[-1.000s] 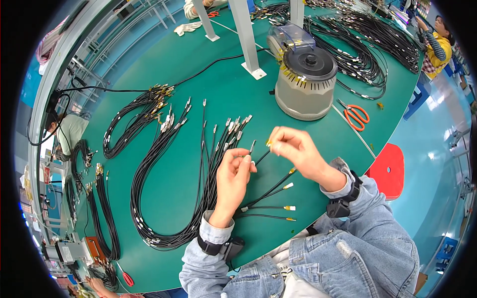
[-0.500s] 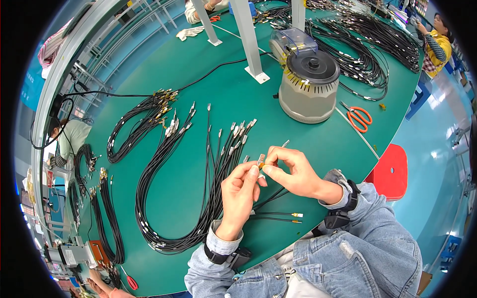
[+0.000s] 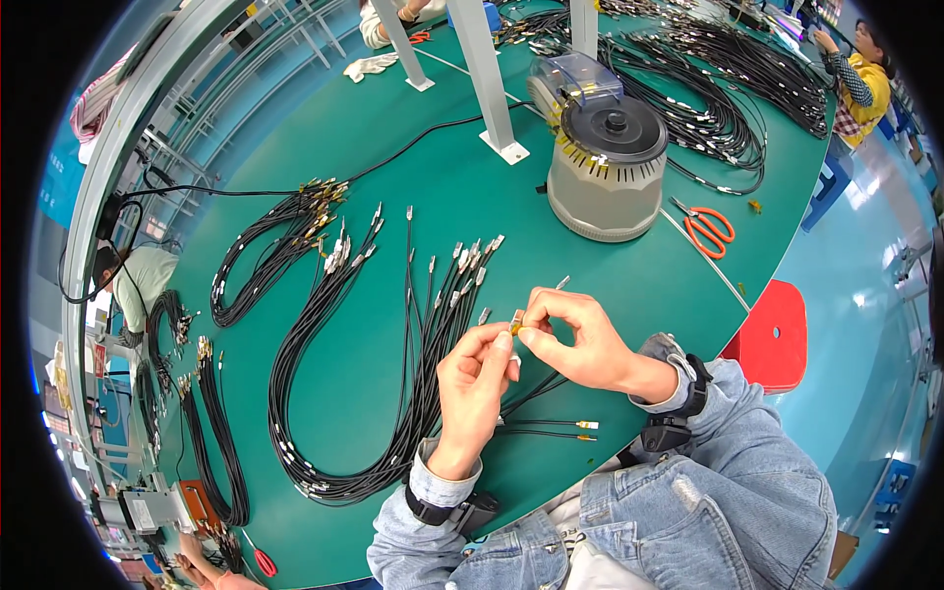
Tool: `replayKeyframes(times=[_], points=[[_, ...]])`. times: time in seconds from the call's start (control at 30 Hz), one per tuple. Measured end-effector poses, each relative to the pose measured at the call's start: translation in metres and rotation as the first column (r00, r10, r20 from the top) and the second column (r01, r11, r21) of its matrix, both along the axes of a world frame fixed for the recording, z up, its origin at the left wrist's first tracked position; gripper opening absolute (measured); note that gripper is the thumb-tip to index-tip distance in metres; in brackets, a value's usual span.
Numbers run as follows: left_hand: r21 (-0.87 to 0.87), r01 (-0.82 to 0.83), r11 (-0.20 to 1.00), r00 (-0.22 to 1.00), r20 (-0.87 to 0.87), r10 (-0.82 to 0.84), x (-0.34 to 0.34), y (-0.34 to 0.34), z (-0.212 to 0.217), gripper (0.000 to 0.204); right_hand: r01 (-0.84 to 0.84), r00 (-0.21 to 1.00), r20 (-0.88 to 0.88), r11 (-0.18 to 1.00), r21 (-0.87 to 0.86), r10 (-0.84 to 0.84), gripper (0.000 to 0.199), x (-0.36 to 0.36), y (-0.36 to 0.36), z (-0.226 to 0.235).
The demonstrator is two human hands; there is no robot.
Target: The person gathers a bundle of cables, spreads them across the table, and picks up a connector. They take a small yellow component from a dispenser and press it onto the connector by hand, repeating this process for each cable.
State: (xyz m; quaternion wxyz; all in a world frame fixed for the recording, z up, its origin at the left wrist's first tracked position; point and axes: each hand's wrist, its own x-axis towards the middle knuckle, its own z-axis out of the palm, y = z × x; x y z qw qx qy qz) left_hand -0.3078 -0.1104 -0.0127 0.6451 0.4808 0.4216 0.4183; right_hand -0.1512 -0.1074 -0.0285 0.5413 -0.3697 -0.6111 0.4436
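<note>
Close together over the green table (image 3: 629, 295), both my hands work on the end of one black cable. My left hand (image 3: 472, 383) is closed, thumb and forefinger pinching the cable's small metal connector (image 3: 517, 316). A bit of amber tape (image 3: 515, 329) lies at that connector, and my right hand (image 3: 580, 344) pinches it between thumb and forefinger. My fingers hide most of the connector and how far the tape wraps round it. Beside my left hand lies a large U-shaped bundle of black cables (image 3: 287, 413) with silver ends. Two loose cable ends (image 3: 587, 425) show below my right hand.
A round grey tape dispenser (image 3: 605, 192) with a black top stands beyond my hands. Orange-handled scissors (image 3: 708, 233) lie to its right. More cable bundles (image 3: 236, 285) are at left and far right. A red stool (image 3: 775, 339) stands past the right edge. Other people work around.
My hands stay nearly in place, with slight finger movement at the taped connector. The whole view has shifted a little.
</note>
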Motion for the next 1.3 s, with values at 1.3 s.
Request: replayKeyframes(times=[1.3], points=[[0.182,-0.096,0.978,0.99,-0.088,0.114,0.003,-0.001,-0.004,0.011,-0.006,0.995,0.099,1.0,0.01,0.005,0.007,0.003,0.0,0.001]])
